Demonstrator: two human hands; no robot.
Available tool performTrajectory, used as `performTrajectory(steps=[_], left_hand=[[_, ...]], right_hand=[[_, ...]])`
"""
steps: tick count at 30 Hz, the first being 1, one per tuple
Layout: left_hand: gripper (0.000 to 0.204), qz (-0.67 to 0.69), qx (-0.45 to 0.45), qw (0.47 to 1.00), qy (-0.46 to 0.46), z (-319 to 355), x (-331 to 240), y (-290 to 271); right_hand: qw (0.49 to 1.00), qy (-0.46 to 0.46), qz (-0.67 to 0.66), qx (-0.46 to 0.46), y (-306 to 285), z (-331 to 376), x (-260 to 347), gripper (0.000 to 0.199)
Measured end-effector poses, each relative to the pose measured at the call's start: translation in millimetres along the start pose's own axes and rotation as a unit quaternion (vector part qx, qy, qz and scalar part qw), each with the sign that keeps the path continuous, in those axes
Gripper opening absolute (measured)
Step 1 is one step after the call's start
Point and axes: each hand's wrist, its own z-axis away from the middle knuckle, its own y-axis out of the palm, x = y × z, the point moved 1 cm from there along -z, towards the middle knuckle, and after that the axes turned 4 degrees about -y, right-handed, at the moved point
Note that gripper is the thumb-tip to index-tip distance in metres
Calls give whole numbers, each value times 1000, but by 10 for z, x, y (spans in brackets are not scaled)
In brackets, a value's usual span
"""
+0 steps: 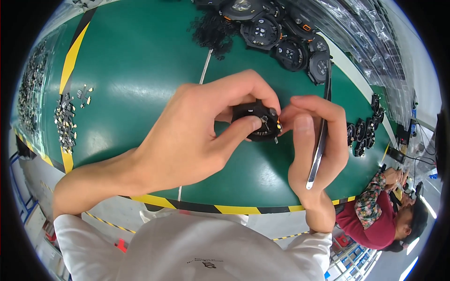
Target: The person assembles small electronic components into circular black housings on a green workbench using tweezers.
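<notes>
My left hand (pixel 183 131) grips a round black watch case (pixel 267 122) above the green table, with the thumb pressed into its open inside and the fingers around its far side. Small orange and metal details show on the case's right edge. There, the fingertips of my right hand (pixel 303 152) are at the rim, thumb and index finger drawn close together; whether they pinch a tiny part I cannot make out. Metal tweezers (pixel 320 147) lie across my right hand, tucked between the fingers, one end pointing away from me and the other toward my wrist.
Several black watch cases (pixel 261 33) lie at the far side beside a heap of small black parts (pixel 211 32). More assembled black pieces (pixel 361 133) sit right. Small gold-tipped parts (pixel 65 122) lie left on the green table (pixel 126 56). Clear plastic trays (pixel 370 42) stand far right; a person (pixel 375 220) works nearby.
</notes>
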Motion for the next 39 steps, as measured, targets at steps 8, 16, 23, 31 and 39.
performTrajectory(steps=[8,16,23,31,39], left_hand=[[19,-31,29,999,6,-47,-39,-15],[24,-44,8,999,13,4,-28,38],[31,-32,17,999,-5,2,-41,36],[37,-43,22,999,-4,-10,-9,40],[47,8,-2,1000,5,66,50,45]], right_hand=[[1000,-20,-7,22,2,0,-18,17],[994,-102,22,31,23,22,-15,47],[995,-99,28,8,-9,16,-57,43],[995,-84,48,-7,8,-3,-51,42],[990,-122,59,-36,42,2,2,45]])
